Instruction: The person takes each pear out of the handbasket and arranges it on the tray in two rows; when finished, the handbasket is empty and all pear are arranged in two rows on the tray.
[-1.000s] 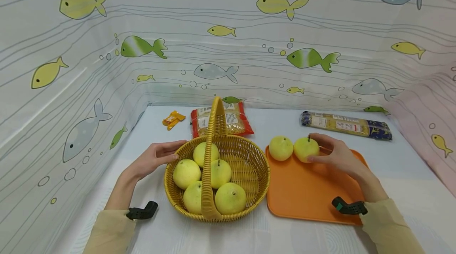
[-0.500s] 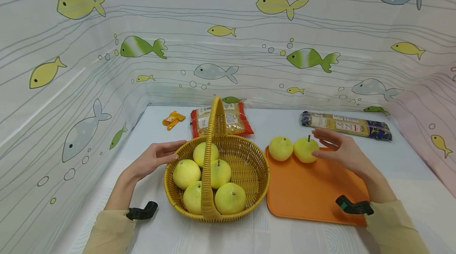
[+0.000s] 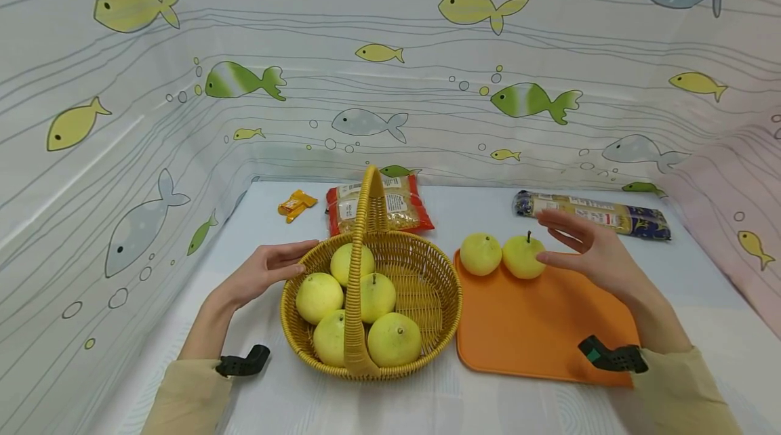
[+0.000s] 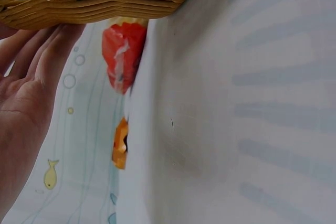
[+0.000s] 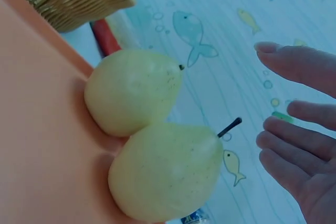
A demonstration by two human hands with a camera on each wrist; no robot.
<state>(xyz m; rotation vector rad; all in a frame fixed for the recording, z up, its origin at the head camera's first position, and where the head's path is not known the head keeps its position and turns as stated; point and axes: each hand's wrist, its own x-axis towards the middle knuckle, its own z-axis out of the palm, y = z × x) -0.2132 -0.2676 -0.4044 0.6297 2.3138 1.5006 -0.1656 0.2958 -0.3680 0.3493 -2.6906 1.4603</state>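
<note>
My left hand [image 3: 262, 274] rests its fingers, lightly bent, against the left rim of a yellow wicker basket [image 3: 430, 299] with a tall handle. Several pale yellow pears [image 3: 395, 340] lie in the basket's left and front part. On the back left of an orange tray [image 3: 537, 333], two more pears sit side by side: a left pear [image 3: 481, 254] and a right pear [image 3: 523, 257] with an upright stem. My right hand [image 3: 588, 252] is just right of that pear, fingers spread and holding nothing. In the right wrist view, a gap separates the fingers from the stemmed pear [image 5: 168, 174].
Behind the basket lies a red-ended clear bag [image 3: 396, 208] of pale grains. A small orange packet [image 3: 297, 205] is at the back left. A long blue-ended package [image 3: 598, 215] lies behind the tray. Fish-patterned walls enclose the table on its back and sides.
My right hand has let go of the right pear and drawn away to the right, its fingers opening. The pear stays on the tray. My left hand keeps its place on the basket.
</note>
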